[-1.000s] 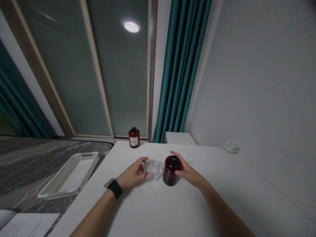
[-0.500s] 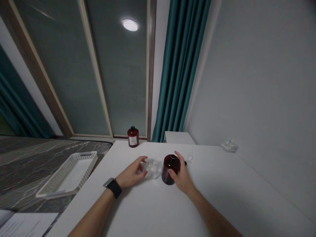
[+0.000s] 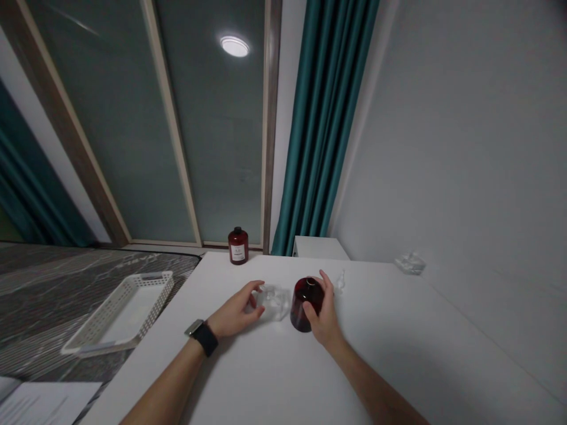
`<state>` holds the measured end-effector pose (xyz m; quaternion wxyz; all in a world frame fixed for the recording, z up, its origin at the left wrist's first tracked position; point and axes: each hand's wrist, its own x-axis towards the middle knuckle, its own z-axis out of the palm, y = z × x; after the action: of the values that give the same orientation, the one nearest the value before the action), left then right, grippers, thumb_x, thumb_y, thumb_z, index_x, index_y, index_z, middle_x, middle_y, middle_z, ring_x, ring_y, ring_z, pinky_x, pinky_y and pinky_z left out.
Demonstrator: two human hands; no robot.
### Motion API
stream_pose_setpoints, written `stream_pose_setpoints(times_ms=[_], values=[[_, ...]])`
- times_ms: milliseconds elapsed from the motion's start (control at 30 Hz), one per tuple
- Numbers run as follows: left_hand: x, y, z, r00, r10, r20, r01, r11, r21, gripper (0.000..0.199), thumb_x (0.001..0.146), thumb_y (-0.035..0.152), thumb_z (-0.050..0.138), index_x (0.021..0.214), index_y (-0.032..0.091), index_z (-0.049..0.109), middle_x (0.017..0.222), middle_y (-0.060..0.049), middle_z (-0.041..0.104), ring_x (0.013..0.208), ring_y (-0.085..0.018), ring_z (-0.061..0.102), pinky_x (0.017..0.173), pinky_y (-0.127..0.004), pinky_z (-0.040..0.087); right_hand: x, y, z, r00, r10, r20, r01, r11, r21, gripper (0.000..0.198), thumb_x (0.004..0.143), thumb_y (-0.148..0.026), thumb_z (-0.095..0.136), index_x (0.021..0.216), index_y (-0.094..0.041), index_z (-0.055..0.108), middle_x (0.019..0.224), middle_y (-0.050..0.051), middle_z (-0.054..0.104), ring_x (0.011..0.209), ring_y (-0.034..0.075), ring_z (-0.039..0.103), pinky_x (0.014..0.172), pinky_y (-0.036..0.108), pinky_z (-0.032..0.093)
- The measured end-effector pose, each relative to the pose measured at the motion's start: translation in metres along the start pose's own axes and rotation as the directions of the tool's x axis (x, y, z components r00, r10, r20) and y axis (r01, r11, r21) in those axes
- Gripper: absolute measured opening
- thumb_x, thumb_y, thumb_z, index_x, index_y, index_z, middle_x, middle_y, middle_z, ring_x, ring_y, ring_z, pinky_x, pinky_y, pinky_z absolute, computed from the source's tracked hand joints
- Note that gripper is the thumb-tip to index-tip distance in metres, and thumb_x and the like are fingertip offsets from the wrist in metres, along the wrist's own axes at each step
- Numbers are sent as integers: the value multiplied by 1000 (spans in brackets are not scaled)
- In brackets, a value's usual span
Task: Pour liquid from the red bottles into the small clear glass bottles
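Observation:
A dark red-brown bottle [image 3: 300,311] stands near the middle of the white table. My right hand [image 3: 325,313] is closed around its right side, thumb on the front and fingers behind; its label side is not seen. Just left of the bottle lies a crumpled piece of clear plastic [image 3: 275,303]. My left hand [image 3: 234,311], with a watch on the wrist, rests at the left edge of this plastic. Its thumb and fingers are curved but apart, and whether they touch the plastic is hard to tell.
At the table's far left edge stands a second red-brown bottle [image 3: 238,250] with a white label. Small clear plastic [image 3: 340,282] lies behind my right hand, and more clear plastic [image 3: 410,263] sits by the wall. Left, lower down, are a white basket [image 3: 153,316] and papers [image 3: 53,401].
My right hand has shifted slightly around the bottle, and a small black thing seen beside its fingers earlier is now hidden. My left hand and both bottles look nearly unmoved.

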<state>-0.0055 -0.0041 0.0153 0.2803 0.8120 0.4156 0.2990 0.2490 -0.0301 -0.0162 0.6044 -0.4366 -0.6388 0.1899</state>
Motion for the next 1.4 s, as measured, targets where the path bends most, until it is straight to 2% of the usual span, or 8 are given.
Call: stream_pose_setpoints(times_ms=[133, 267, 367, 467, 567, 700, 1000, 1400], values=[[0, 2, 0, 1000, -9, 3, 9, 1000, 9, 52, 83, 31, 59, 132, 18, 46, 116, -11, 63, 85, -21, 62, 81, -37, 52, 1, 7, -2, 984, 148, 97, -157, 983, 96, 100, 73, -40, 70, 151, -22, 9, 122, 12, 56, 107, 27, 62, 99, 47, 48], [0, 2, -1, 1000, -12, 15, 12, 1000, 3, 52, 84, 32, 58, 131, 17, 45, 117, -12, 62, 85, -21, 62, 82, -37, 52, 2, 11, -3, 963, 211, 168, -237, 959, 153, 102, 65, -28, 76, 148, -25, 16, 115, 8, 62, 104, 26, 64, 99, 47, 48], [0, 0, 4, 1000, -20, 10, 20, 1000, -8, 60, 80, 33, 65, 133, 18, 43, 118, -12, 62, 88, -22, 63, 83, -38, 52, 2, 11, -2, 970, 202, 135, -220, 965, 141, 91, 61, -23, 78, 139, -25, 31, 123, 9, 59, 112, 27, 60, 103, 47, 44], [1, -2, 13, 995, -69, -73, 70, 997, 11, 78, 75, 35, 72, 141, 19, 34, 115, -11, 62, 92, -25, 62, 84, -40, 51, 3, 11, -1, 977, 184, 112, -199, 970, 140, 73, 63, -26, 77, 128, -24, 42, 123, 9, 58, 113, 26, 58, 103, 45, 44], [3, -3, 21, 990, -79, -119, 83, 996, 24, 74, 73, 35, 76, 136, 17, 41, 114, -12, 63, 97, -27, 61, 89, -42, 49, 4, 12, -1, 978, 176, 116, -192, 969, 153, 65, 67, -32, 76, 123, -23, 44, 117, 9, 60, 108, 26, 60, 99, 44, 47], [4, -3, 25, 988, -60, -141, 60, 998, -5, 63, 69, 32, 78, 124, 16, 50, 112, -12, 63, 101, -28, 60, 92, -43, 47, 4, 11, -2, 989, 119, 91, -131, 980, 148, 63, 70, -37, 75, 123, -22, 46, 117, 9, 61, 108, 26, 60, 98, 42, 48], [1, 3, 19, 997, -42, -68, 37, 997, -71, 51, 74, 29, 75, 115, 17, 47, 111, -11, 61, 101, -26, 60, 91, -42, 47, -2, 4, -5, 998, 53, 23, -53, 999, -1, 60, 72, -30, 69, 126, -21, 46, 121, 12, 60, 113, 29, 59, 100, 46, 48], [-3, 14, 11, 993, 57, -99, -56, 998, 9, 64, 71, 31, 77, 125, 19, 45, 112, -10, 61, 103, -28, 60, 93, -45, 48, -5, -6, -9, 992, 54, 113, -36, 986, -161, 78, 65, -27, 74, 135, -19, 41, 132, 16, 57, 122, 32, 56, 105, 49, 45]])
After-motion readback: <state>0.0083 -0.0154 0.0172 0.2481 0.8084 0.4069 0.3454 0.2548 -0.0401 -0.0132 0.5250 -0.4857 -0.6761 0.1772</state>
